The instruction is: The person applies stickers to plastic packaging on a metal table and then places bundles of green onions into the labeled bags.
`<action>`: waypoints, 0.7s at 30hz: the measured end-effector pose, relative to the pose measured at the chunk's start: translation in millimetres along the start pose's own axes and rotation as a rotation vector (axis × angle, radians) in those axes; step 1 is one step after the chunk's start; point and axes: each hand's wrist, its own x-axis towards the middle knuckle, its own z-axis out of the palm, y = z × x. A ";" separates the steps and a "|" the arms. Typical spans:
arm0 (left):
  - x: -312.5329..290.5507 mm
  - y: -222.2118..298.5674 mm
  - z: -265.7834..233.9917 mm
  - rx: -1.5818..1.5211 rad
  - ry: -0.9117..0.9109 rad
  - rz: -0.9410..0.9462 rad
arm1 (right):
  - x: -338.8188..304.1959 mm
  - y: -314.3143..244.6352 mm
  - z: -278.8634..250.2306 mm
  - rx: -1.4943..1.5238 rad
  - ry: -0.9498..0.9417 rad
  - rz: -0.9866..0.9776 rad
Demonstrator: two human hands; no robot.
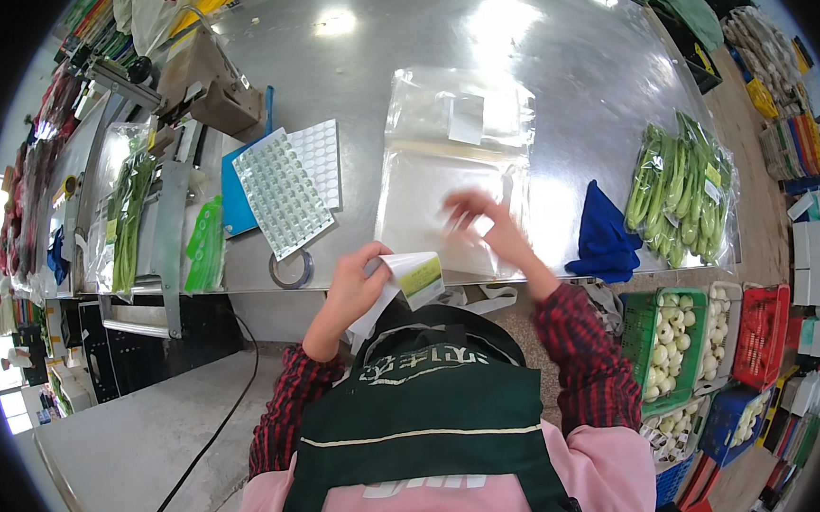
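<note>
My left hand (352, 294) is closed on a strip of labels (418, 278), white with a green and yellow printed patch, held at the table's near edge. Its loose end hangs down in front of my apron. My right hand (496, 229) is smeared by motion above a stack of clear plastic bags (425, 193), so its fingers and anything between them cannot be made out. On the upper part of the bags rests a small pale rectangular slip (465, 119). Sheets of round stickers (284, 193) lie left of the bags, overlapping a blue folder (237, 194).
Bagged green stalks (679, 190) and a dark blue cloth (604, 233) lie on the metal table (321, 67) at right. At left are a tape roll (291, 270), green tags (204, 247) and a machine with a metal frame (173, 234). Crates of white bulbs (665, 345) stand at lower right.
</note>
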 end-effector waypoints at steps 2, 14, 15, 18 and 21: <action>0.1 -10.5 4.0 0.129 0.019 0.013 | -24.0 -26.2 49.1 0.069 -0.100 0.207; -24.5 -32.9 24.2 0.171 0.025 0.088 | -6.8 -13.2 9.5 -0.312 0.263 0.081; -29.8 -41.0 23.7 0.176 -0.015 0.049 | 7.5 1.9 -8.6 -0.410 0.316 0.028; -49.6 -62.5 22.2 0.303 -0.108 -0.094 | 24.0 76.4 -25.6 -0.956 0.212 -0.095; -78.8 -94.5 34.2 0.573 -0.041 -0.146 | 26.9 48.9 -21.9 -1.087 0.097 0.050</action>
